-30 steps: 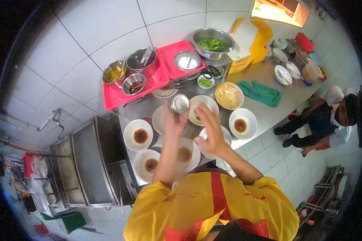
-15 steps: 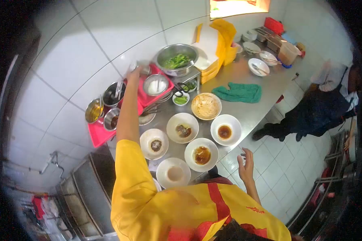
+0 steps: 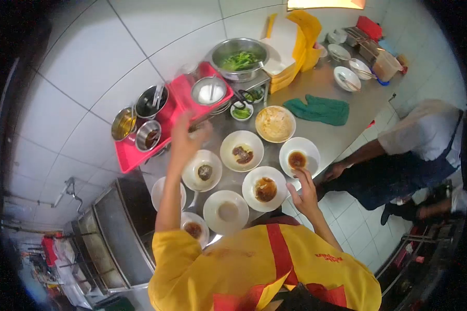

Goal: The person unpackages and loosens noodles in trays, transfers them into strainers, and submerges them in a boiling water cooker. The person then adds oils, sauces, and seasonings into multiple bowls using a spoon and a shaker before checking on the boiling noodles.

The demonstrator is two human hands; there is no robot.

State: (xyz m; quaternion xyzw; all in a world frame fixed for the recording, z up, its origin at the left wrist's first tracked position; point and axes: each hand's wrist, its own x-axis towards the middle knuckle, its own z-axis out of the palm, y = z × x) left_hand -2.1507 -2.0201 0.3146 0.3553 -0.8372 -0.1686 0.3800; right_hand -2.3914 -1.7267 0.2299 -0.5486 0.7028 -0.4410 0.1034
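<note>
My left hand [image 3: 184, 142], smeared by motion, is above the table between the pink tray [image 3: 163, 136] and a white bowl [image 3: 210, 156] with dark seasoning; whether it holds anything cannot be made out. My right hand [image 3: 306, 196] is open, fingers apart, at the table's front edge. Its fingertips overlap the near rim of a white bowl [image 3: 310, 151] with brown sauce. Left of it stands another bowl [image 3: 273, 173] with brown sauce. Further bowls hold dark seasoning [image 3: 242, 154], a pale brown liquid [image 3: 227, 212] and a reddish-brown sauce [image 3: 193, 229].
A steel bowl of white powder [image 3: 208, 91], metal pots and a jar sit on the pink trays. Behind are a basin of greens [image 3: 238, 60] and stacked yellow boxes [image 3: 284, 67]. A green cloth [image 3: 319, 110] lies rightward. Another person [image 3: 404, 155] stands at the right.
My left hand has come back from the glass jar at the rear tray toward the bowls. My right hand has risen to the sauce bowl's rim. The person at right has moved closer to the table.
</note>
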